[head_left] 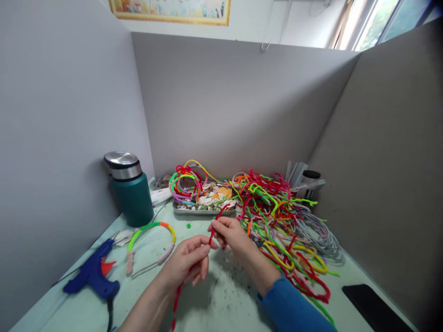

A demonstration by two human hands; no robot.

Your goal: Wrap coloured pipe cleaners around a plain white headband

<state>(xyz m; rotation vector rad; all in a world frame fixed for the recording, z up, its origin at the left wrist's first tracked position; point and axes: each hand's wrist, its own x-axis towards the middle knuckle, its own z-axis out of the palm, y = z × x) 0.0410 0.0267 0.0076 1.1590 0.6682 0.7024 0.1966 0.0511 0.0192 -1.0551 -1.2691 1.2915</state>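
Observation:
A strand of red yarn runs through both my hands over the middle of the table. My left hand pinches it between thumb and forefinger, and its lower end hangs beneath that palm. Just above and to the right, my right hand grips the same strand with the fingertips, and a short end sticks up past them toward the tray. To the left lies a curved wire hoop partly wrapped in green, yellow, orange and pink, its bare grey ends showing.
A blue glue gun and a teal bottle are on the left. Behind my hands, a metal tray holds shells and colourful rings. A tangled pile of coloured yarn, grey wire coils and a black phone occupy the right.

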